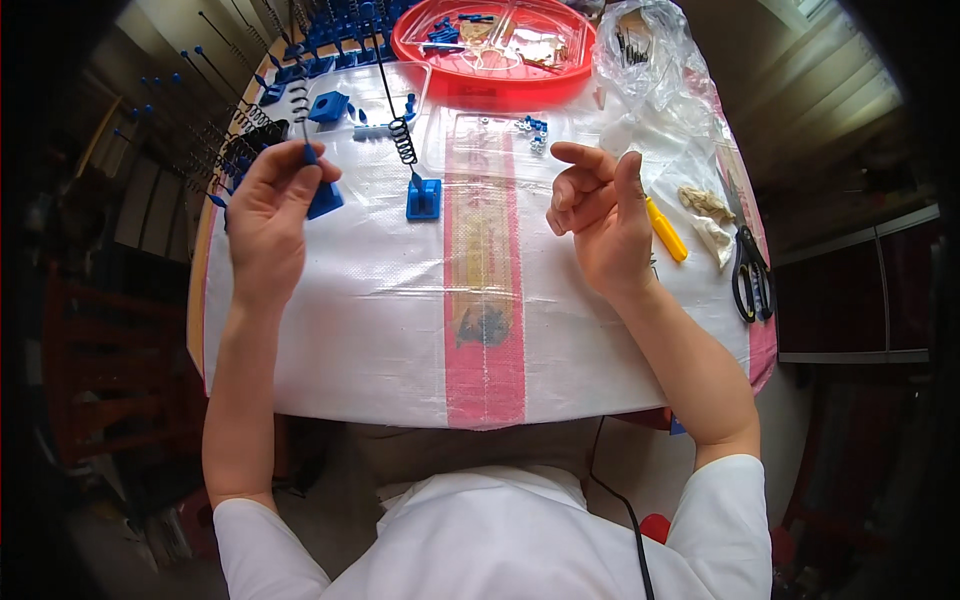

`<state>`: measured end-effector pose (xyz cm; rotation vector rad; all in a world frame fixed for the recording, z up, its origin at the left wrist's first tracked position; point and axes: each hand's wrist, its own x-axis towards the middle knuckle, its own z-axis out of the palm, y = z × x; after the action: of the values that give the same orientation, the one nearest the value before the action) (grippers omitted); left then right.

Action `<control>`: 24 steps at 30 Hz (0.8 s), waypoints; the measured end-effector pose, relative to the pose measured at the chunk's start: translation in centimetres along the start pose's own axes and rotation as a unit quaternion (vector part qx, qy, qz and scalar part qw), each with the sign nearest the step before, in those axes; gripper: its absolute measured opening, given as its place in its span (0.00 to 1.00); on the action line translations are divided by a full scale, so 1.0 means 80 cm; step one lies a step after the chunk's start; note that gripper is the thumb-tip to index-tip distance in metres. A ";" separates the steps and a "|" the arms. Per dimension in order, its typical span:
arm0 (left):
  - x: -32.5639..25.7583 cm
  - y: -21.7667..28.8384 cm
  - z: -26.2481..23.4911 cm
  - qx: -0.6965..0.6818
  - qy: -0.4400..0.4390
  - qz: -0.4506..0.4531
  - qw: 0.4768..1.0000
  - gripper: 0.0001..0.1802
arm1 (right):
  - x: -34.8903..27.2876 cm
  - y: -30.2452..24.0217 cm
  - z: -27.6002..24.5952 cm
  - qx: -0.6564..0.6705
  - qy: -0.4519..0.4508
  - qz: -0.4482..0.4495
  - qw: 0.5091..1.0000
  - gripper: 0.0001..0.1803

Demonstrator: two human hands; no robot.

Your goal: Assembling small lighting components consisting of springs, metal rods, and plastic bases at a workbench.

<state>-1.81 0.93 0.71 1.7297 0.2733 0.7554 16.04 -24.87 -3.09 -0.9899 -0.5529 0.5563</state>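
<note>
At the left of the table my left hand [270,220] is closed, thumb and fingers pinching the blue stem of a spring antenna [308,153]. Its dark coil rises above the fingertips, and its square blue base [325,200] shows beside the hand. To the right of that, a second spring antenna [403,140] with a black coil stands upright on its own blue base [423,203]. My right hand [608,220] hovers over the right side, nothing visible in it, with thumb and index finger apart and the other fingers loosely bent. A yellow handle [666,232] lies beside it.
Many similar antennas [330,60] crowd the far left edge. A red tray [490,92] holding blue parts stands at the back. Small blue and white pieces [535,132] lie mid-table. On the right are a clear plastic bag [655,85], a crumpled cloth [708,215] and black-handled scissors [752,275].
</note>
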 end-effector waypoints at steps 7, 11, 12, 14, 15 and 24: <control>0.027 -0.048 0.015 0.164 0.007 -0.011 0.986 0.08 | -0.002 -0.002 0.001 -0.011 -0.004 0.006 1.000 0.41; 0.038 -0.064 0.020 0.251 0.015 0.010 0.968 0.08 | -0.002 -0.001 0.001 -0.016 -0.012 0.006 1.000 0.41; 0.041 -0.066 0.022 0.271 0.018 0.012 0.962 0.08 | -0.002 -0.001 0.001 -0.017 -0.013 0.006 1.000 0.41; 0.047 -0.073 0.020 0.286 0.030 0.007 0.958 0.08 | -0.003 0.000 0.002 -0.018 -0.016 0.007 1.000 0.40; 0.048 -0.076 0.018 0.294 0.036 0.004 0.955 0.08 | -0.002 0.000 0.002 -0.018 -0.018 0.007 1.000 0.40; 0.055 -0.083 0.019 0.319 0.064 0.011 0.945 0.08 | -0.004 0.000 0.002 -0.027 -0.025 0.007 0.999 0.39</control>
<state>3.80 4.13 -4.16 2.2955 0.6432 0.8542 15.67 -24.97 -3.06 -1.0330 -0.6080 0.5817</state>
